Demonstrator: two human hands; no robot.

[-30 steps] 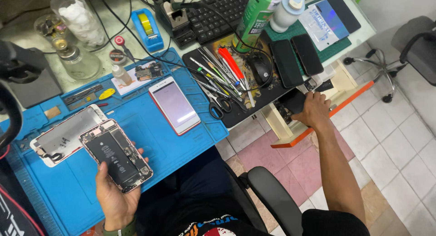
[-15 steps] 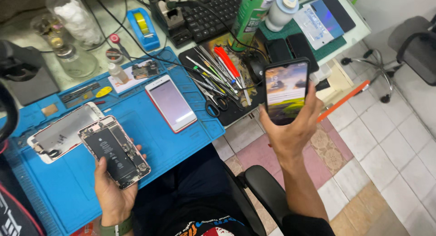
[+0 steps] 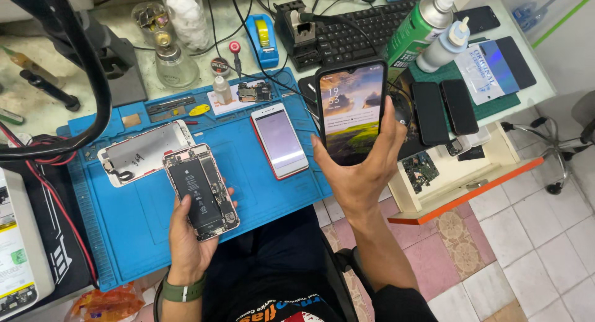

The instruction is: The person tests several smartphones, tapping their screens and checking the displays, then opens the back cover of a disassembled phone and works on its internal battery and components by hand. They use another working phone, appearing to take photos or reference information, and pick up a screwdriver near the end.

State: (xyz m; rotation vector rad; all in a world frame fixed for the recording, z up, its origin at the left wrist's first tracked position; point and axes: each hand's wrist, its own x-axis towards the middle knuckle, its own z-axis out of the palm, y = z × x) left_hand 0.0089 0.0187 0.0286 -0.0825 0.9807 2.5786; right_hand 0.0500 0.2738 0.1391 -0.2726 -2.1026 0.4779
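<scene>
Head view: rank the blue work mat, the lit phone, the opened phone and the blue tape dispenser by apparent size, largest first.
1. blue work mat
2. lit phone in the right hand, raised nearer the camera, so its lead is unsure
3. opened phone in the left hand
4. blue tape dispenser

We see both of our forearms bare, with no sleeves. An olive-green rubbery wristband (image 3: 181,291) circles our left wrist. We wear dark trousers and a black shirt (image 3: 291,309) printed with orange, white and blue lettering.
</scene>
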